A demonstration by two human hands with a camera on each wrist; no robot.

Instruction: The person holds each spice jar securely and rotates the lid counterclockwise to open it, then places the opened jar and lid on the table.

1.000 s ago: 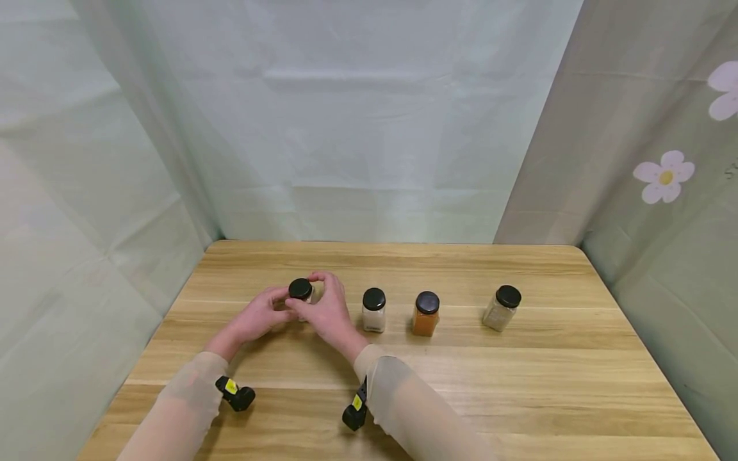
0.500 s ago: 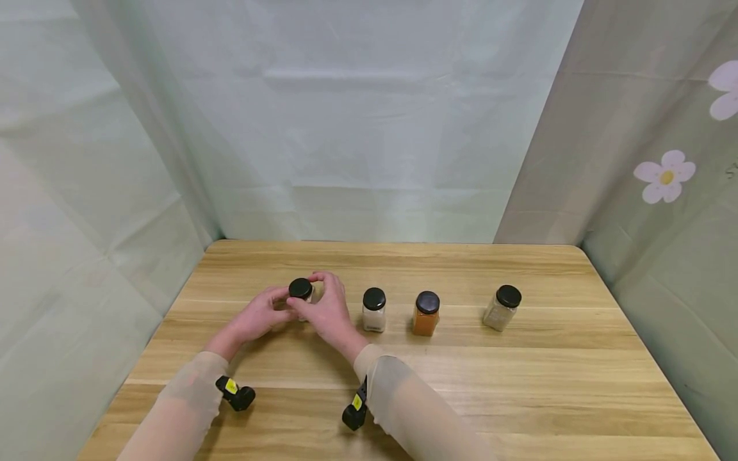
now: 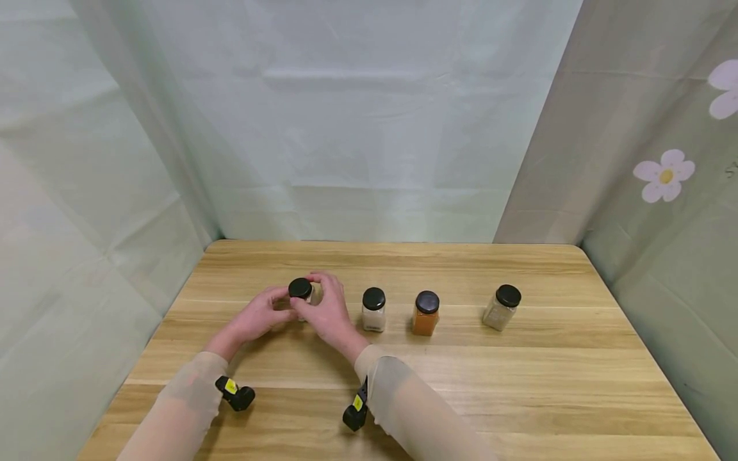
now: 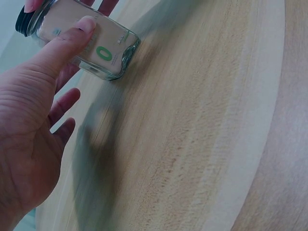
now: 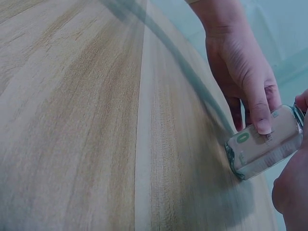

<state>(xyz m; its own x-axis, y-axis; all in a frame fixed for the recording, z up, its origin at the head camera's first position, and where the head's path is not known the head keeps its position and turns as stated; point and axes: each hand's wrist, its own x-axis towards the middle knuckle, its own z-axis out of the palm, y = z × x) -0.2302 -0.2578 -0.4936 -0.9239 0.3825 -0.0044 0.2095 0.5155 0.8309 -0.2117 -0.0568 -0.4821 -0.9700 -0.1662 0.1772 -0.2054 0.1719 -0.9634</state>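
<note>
My left hand (image 3: 262,316) holds the square glass body of a spice jar (image 4: 98,36) from the left, with its thumb (image 4: 72,41) across the label. The contents look beige, and a green ring is printed on the label. At the jar's black lid (image 3: 300,287), my right hand (image 3: 330,315) pinches with its thumb in front and fingers behind. The jar is upright on the left part of the table; whether its base touches the wood is hard to tell. In the right wrist view, only part of the right hand (image 5: 296,187) shows at the right edge.
To the right stand a jar with pale contents (image 3: 373,318), one with orange contents (image 3: 425,322) and another pale jar (image 3: 499,315), all black-lidded. They share the wooden table (image 3: 548,390). Hanging cloth (image 3: 369,128) surrounds its back and sides.
My right thumb has shifted slightly to the right along the lid's front edge. The left hand and the other jars have stayed put.
</note>
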